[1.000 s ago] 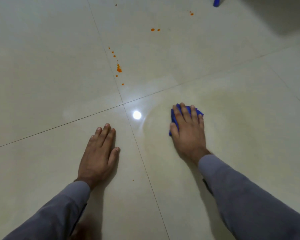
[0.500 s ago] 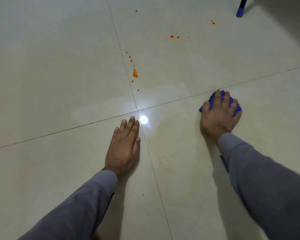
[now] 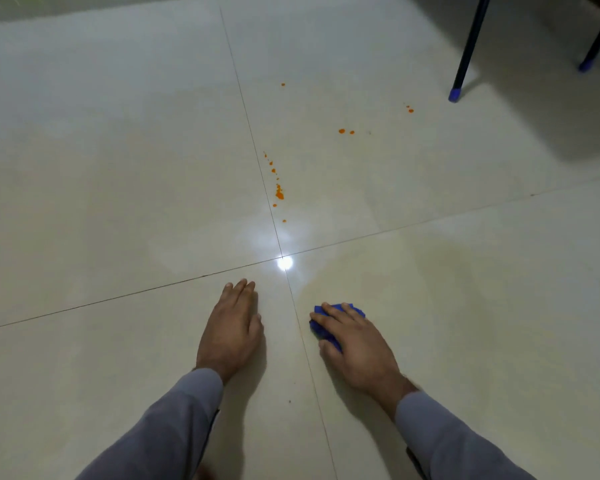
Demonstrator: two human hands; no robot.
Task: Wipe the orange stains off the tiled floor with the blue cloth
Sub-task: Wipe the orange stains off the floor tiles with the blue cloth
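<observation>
Right hand (image 3: 355, 344) pressing blue cloth (image 3: 326, 332) on floor (image 3: 118, 168) lower centre, left hand (image 3: 231, 332) flat, fingers straight, orange stains (image 3: 279, 194) above

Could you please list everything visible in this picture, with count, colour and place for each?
orange stains: one trail of drops beside the lengthwise grout line, a pair further right, two small ones near the furniture leg, a single dot far up; orange; all on the far right tile.
blue cloth: one, blue, bunched under the right hand on the near right tile.
tiled floor: four large cream glossy tiles meeting at a bright light reflection.
furniture legs: two, dark with blue feet, top right.
left hand: flat on the floor, fingers straight, left of the grout line.
right hand: presses the cloth down.
sleeves: two, grey.
</observation>
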